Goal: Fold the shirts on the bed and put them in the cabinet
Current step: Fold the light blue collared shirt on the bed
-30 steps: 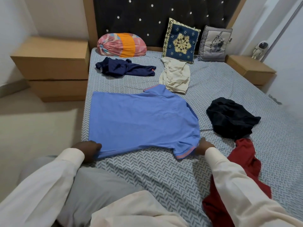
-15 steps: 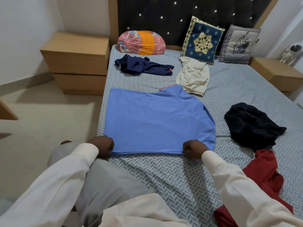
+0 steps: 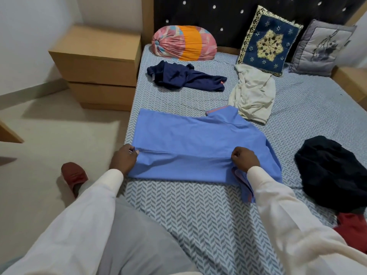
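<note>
Head view: a bed [image 3: 198,215] in a chevron sheet is seen, with a wooden nightstand [image 3: 95,62] beside it. 5 shirts [image 3: 184,78] and 3 cushions [image 3: 268,42] are counted. The blue shirt [image 3: 188,135] is spread mid-bed. Its folded-over near edge is pinched by the left hand [image 3: 124,158] and right hand [image 3: 245,158], each grip clamped on cloth.

A: Garments counted on the bed [image 3: 198,225]?
B: Five tallied: one light blue shirt [image 3: 190,135], one navy garment [image 3: 184,78], one cream garment [image 3: 252,96], one black garment [image 3: 333,171], one red garment [image 3: 353,229].
A: Cushions?
B: Three recorded: one pink-and-orange bolster [image 3: 184,43], one dark blue cushion [image 3: 268,42], one grey cushion [image 3: 319,48].
A: Bedside units?
B: Two noted: left unit [image 3: 95,62], right unit [image 3: 351,82]. Hands: two, left hand [image 3: 124,158] and right hand [image 3: 245,158]. One red slipper [image 3: 74,174] logged.
</note>
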Demonstrator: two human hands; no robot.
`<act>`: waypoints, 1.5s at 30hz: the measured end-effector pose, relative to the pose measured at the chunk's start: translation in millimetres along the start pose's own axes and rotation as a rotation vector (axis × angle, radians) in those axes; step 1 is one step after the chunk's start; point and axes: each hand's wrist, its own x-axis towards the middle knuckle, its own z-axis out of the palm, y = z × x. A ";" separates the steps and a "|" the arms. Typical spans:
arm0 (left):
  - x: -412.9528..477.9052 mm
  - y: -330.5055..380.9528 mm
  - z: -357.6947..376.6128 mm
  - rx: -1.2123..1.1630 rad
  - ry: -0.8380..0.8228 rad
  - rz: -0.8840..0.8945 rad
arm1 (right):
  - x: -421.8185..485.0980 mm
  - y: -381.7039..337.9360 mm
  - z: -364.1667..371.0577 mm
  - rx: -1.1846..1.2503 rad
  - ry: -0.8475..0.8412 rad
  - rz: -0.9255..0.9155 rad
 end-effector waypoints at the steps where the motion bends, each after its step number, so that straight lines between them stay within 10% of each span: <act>1: 8.0 0.3 0.5 -0.004 0.009 -0.011 | 6.1 -1.6 0.9 -0.010 -0.014 -0.002; 20: 3.7 0.2 17.4 0.281 0.080 -0.086 | 37.6 2.9 23.9 0.109 -0.018 0.041; 25: -7.3 10.0 37.0 0.630 0.313 0.260 | 5.2 9.1 14.8 0.313 0.192 -0.058; 29: -33.1 50.6 82.7 0.477 0.003 0.633 | -43.9 33.8 13.2 0.148 0.217 -0.206; 33: -60.9 91.4 137.1 0.653 -0.439 0.602 | -82.9 59.1 43.0 -0.178 0.222 -0.199; 41: -71.6 97.1 176.4 0.916 -0.529 0.396 | -33.1 45.1 -17.4 -0.116 -0.102 0.048; 45: -71.1 100.6 177.1 0.919 -0.566 0.348 | 30.5 36.7 -91.5 0.005 0.121 0.082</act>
